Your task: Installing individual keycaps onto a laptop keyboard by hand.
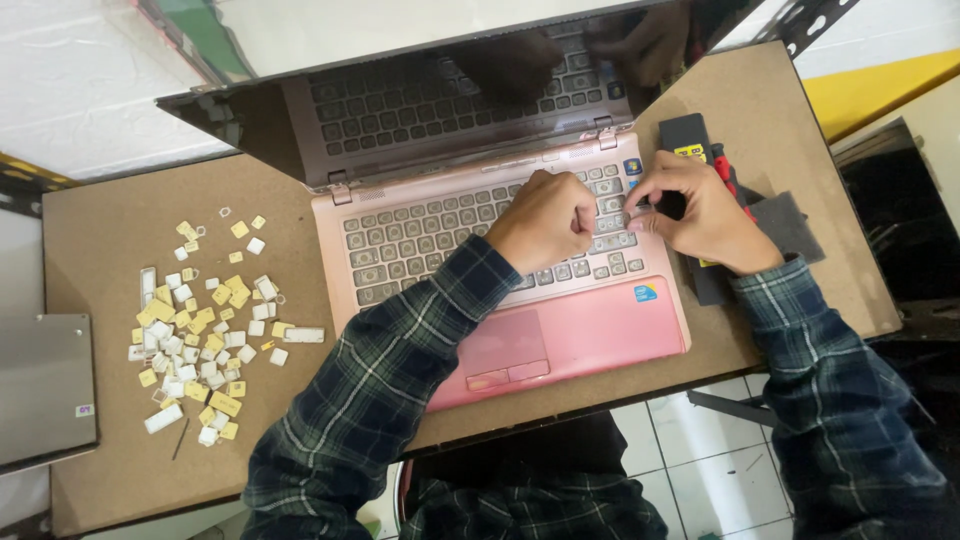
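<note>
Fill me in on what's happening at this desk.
A person in a plaid shirt works on an open pink laptop. The left hand rests curled on the keyboard's right side; the right hand pinches at a key near the right edge. A pile of loose keycaps lies on the table to the left.

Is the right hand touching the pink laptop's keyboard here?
Touching. The head view shows the right hand with its fingertips pressed on a key at the right end of the laptop keyboard, no gap visible.
</note>
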